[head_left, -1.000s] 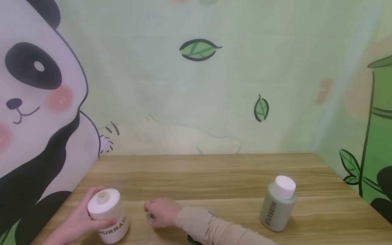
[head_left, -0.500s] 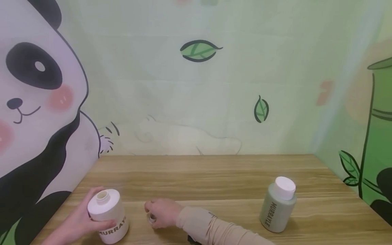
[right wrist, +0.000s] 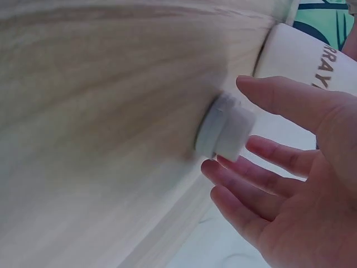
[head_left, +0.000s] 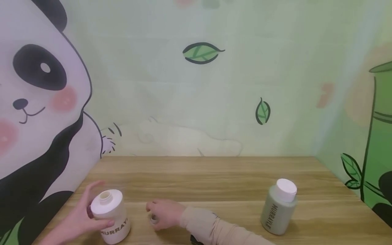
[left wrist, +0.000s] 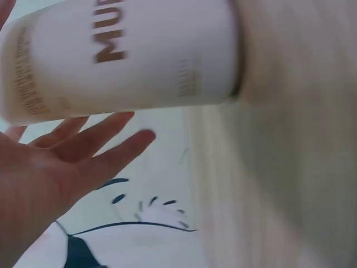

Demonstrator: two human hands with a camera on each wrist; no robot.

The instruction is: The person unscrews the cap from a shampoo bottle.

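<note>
A white bottle (head_left: 117,214) with brown lettering and an uncovered neck stands upright at the table's front left. Around its left side my left hand (head_left: 78,216) is spread, thumb across the front. In the left wrist view its straight fingers (left wrist: 120,153) lie apart from the bottle (left wrist: 150,61); thumb contact cannot be told. To the right, my right hand (head_left: 167,213) is around a small white cap (right wrist: 226,128) on the tabletop. Its fingers are loosely bent and the thumb stands off the cap. Whether a fingertip touches the cap is unclear.
A grey-green bottle (head_left: 278,212) with a white cap (head_left: 286,189) stands upright at the right of the wooden table (head_left: 208,173). Behind the table hangs a pale green cloth (head_left: 147,68) printed with a panda and leaves.
My left fingers have loosened and spread away from the white bottle. My right hand stays around the cap. The head view has shifted slightly, moving everything a little right and down.
</note>
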